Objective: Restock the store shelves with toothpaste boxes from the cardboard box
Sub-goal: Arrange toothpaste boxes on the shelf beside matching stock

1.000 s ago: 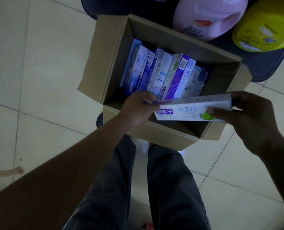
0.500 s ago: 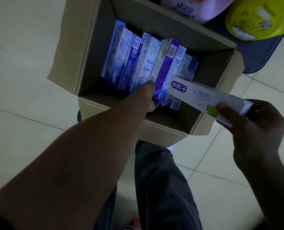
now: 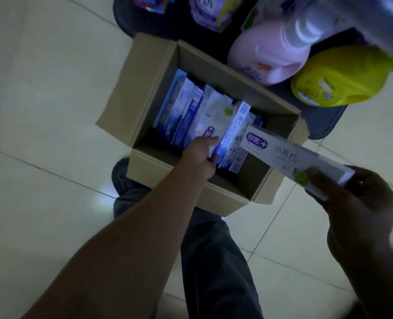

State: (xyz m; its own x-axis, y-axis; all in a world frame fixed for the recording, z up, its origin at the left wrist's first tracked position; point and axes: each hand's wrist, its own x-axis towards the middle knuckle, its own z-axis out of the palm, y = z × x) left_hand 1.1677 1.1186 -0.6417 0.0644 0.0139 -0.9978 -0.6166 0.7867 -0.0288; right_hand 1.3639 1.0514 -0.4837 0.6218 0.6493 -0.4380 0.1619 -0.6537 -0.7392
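Inside the cardboard box [image 3: 145,88], the grip of the left hand [image 3: 200,155] is clamped on a blue toothpaste box [image 3: 234,127]; lift it straight up, sparing its neighbours [image 3: 186,111]. Over the cardboard box's right corner, the grip of the right hand [image 3: 361,203] clamps a white toothpaste box [image 3: 283,155].

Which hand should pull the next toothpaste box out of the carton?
Left. The left hand is inside the cardboard box, fingers curled on the upright boxes; the right hand is outside, holding a white toothpaste box.
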